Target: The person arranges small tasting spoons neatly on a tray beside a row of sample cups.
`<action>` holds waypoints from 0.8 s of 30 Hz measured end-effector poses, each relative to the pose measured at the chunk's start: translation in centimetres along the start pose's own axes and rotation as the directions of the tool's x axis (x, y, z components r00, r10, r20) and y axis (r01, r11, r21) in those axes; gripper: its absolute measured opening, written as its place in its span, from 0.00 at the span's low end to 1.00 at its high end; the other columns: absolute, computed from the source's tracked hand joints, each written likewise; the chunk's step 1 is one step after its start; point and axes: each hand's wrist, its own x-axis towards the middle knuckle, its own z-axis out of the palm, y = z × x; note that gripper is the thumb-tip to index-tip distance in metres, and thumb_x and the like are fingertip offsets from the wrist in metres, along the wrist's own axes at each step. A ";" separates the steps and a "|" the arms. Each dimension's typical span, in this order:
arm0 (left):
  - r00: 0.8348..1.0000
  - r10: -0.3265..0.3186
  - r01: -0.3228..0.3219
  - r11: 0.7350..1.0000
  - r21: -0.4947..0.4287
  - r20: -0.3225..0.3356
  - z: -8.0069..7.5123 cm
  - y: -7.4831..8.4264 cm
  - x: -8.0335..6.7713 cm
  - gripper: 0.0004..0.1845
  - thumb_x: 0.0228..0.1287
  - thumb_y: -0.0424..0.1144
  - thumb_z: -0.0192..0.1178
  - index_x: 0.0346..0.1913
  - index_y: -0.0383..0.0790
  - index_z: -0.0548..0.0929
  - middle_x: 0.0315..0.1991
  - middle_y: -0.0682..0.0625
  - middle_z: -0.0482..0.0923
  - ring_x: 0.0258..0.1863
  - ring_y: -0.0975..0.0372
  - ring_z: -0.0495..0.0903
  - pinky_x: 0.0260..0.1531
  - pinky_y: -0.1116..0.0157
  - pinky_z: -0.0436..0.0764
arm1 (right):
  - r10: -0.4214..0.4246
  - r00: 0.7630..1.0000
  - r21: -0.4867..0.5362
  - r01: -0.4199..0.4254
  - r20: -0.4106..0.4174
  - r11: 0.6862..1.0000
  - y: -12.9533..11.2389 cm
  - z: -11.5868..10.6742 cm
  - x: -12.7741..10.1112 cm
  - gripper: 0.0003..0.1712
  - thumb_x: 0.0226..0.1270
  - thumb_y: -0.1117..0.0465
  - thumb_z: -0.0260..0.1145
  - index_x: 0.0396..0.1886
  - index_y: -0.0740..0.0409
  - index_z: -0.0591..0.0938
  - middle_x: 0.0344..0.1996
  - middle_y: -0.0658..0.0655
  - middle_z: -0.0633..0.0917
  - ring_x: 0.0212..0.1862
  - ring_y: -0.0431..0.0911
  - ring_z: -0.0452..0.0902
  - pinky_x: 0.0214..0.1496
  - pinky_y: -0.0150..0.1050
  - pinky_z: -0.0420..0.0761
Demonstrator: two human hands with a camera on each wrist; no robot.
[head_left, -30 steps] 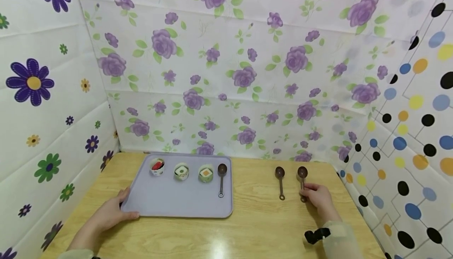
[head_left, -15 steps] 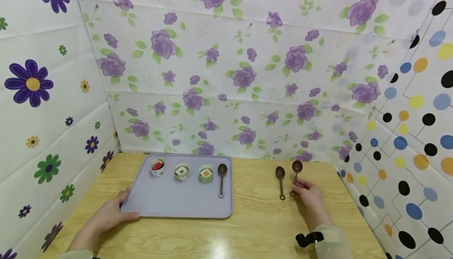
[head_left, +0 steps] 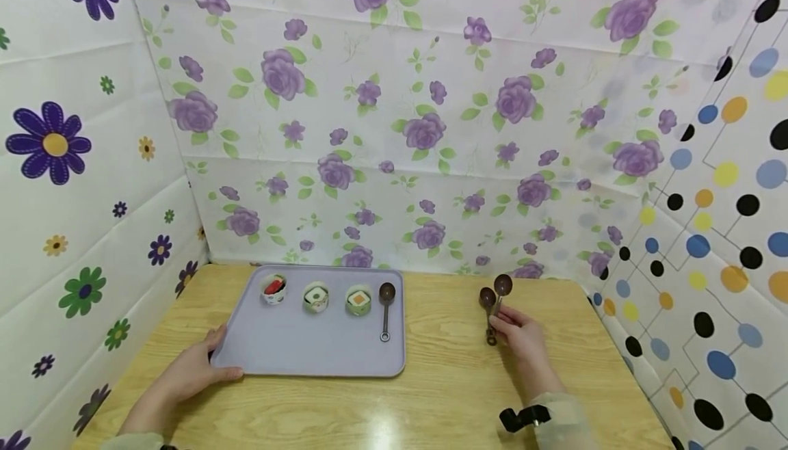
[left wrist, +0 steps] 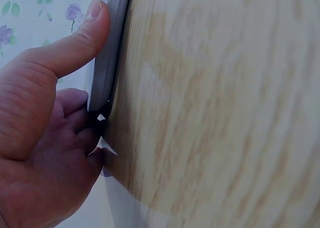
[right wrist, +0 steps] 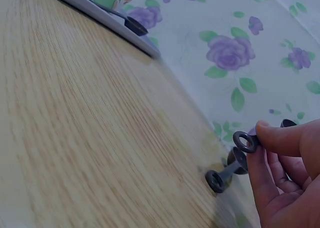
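**Pinching a lifted spoon while the tray is steadied**

Steadying the lavender tray (head_left: pixel 308 354), the left hand (head_left: pixel 191 375) clamps its near-left corner, thumb (left wrist: pixel 75 43) on top of the rim and the other fingers curled underneath, which likely keeps the tray from sliding on the wooden table (head_left: pixel 431 402). The right hand (head_left: pixel 523 340) pinches the ring end of a brown spoon (head_left: pixel 501 286) between thumb and fingertips, the fingers closed tightly on the handle and the bowl raised off the table. Just beside it, a second spoon (head_left: pixel 488 313) lies flat on the wood; whether the two touch is hard to tell. Farther back on the tray, a third spoon (head_left: pixel 386 310) lies next to three small cups (head_left: pixel 316 298) in a row.
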 end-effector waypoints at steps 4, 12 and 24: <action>1.000 0.001 -0.001 1.000 0.000 0.000 0.0 0.0 0.0 0.71 0.56 0.61 0.80 0.81 0.18 0.45 0.77 0.15 0.41 0.77 0.22 0.44 0.73 0.27 0.50 | 0.009 0.999 0.017 -0.010 0.030 1.000 0.1 0.9 -0.2 0.31 0.75 0.69 0.71 0.73 0.73 0.74 0.61 0.67 0.85 0.42 0.34 0.87 0.47 0.30 0.87; 1.000 0.008 -0.008 1.000 -0.003 -0.002 0.1 -0.1 0.0 0.71 0.57 0.61 0.80 0.80 0.17 0.45 0.77 0.14 0.41 0.76 0.21 0.44 0.73 0.26 0.50 | 0.008 0.998 0.005 -0.008 0.055 1.000 0.0 2.4 -0.7 0.33 0.73 0.67 0.73 0.74 0.72 0.75 0.65 0.71 0.81 0.42 0.37 0.87 0.43 0.30 0.86; 1.000 0.007 -0.007 1.000 -0.009 0.000 0.0 0.1 -0.1 0.71 0.57 0.61 0.80 0.81 0.18 0.45 0.77 0.14 0.40 0.77 0.21 0.43 0.73 0.27 0.49 | -0.018 0.994 0.024 0.016 0.107 1.000 0.2 4.5 -1.8 0.30 0.73 0.71 0.72 0.71 0.75 0.76 0.61 0.72 0.83 0.43 0.38 0.87 0.44 0.31 0.88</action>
